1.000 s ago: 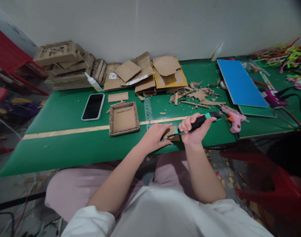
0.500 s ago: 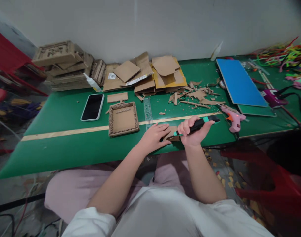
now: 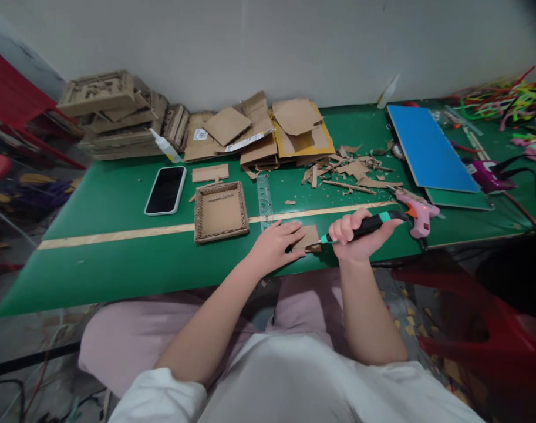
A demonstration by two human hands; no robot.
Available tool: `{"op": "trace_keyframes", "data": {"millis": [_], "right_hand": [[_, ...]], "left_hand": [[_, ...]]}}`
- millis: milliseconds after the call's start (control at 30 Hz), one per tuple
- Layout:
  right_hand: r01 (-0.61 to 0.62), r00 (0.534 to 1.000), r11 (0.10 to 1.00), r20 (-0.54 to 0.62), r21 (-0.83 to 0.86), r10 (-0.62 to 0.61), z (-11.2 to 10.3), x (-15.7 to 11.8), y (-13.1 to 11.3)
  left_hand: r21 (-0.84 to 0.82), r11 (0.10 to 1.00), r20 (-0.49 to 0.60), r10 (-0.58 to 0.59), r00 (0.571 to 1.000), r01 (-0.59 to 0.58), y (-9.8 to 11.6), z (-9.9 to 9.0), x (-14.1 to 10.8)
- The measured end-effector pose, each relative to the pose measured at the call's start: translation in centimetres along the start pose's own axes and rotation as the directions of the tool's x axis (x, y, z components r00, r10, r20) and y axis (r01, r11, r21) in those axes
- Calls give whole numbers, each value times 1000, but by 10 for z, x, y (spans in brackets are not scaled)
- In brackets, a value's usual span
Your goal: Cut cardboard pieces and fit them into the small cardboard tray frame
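Observation:
My left hand [image 3: 276,244] lies flat with its fingers spread over the left part of a small cardboard piece [image 3: 309,236] near the table's front edge. My right hand [image 3: 354,234] is wrapped round a black and teal cutting tool [image 3: 373,224], whose narrow tip touches the lower edge of that piece. Left of my hands sits a shallow cardboard tray [image 3: 221,212] with corrugated walls. A clear ruler [image 3: 265,200] lies just beyond my left hand.
A phone [image 3: 165,190] lies at the left. Cardboard scraps [image 3: 356,169] are scattered beyond my hands. A pink glue gun [image 3: 421,217] and a blue board [image 3: 432,150] are at the right. Stacked cardboard pieces [image 3: 113,117] stand at the back left.
My right hand has moved right with the cutting tool, whose tip has slid along the cardboard piece away from my left hand. More of the piece shows. My left hand has hardly moved.

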State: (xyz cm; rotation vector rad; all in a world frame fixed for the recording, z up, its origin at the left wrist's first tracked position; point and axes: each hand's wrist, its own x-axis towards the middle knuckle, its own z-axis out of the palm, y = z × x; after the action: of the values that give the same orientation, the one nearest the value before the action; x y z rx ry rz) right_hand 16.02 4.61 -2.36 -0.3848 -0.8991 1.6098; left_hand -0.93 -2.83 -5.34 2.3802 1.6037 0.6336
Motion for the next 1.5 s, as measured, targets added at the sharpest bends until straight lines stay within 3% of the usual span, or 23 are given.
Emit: {"op": "trace_keyframes", "data": {"millis": [300,867,1100,1300,1433,1500], "right_hand": [[45,999,999,-24,25,-44,-18,3,-7],[41,998,999,-46,-17,-42,-27,2,-16],[91,988,988,-113,-128,-106,-41,1,-31],[125,987,982,-82,-144,-138,-30,5,-37],[224,973,906,22,-358,-232,-20,21,-39],[240,971,738,146,-630,-191,-17,30,-36]], "left_hand": [[5,1000,10,-8,1000,8,-1,1,-1],[28,1000,-15,15,1000,-15,-1,1,-2],[-37,999,-21,-4,1000,3,-3,2,-2],[-118,993,-52,-20,998,14,1,-2,-4],[-252,963,-102,-124,987,95,9,-7,-3],[-364,919,-140,-212,967,149,9,-8,0]]}}
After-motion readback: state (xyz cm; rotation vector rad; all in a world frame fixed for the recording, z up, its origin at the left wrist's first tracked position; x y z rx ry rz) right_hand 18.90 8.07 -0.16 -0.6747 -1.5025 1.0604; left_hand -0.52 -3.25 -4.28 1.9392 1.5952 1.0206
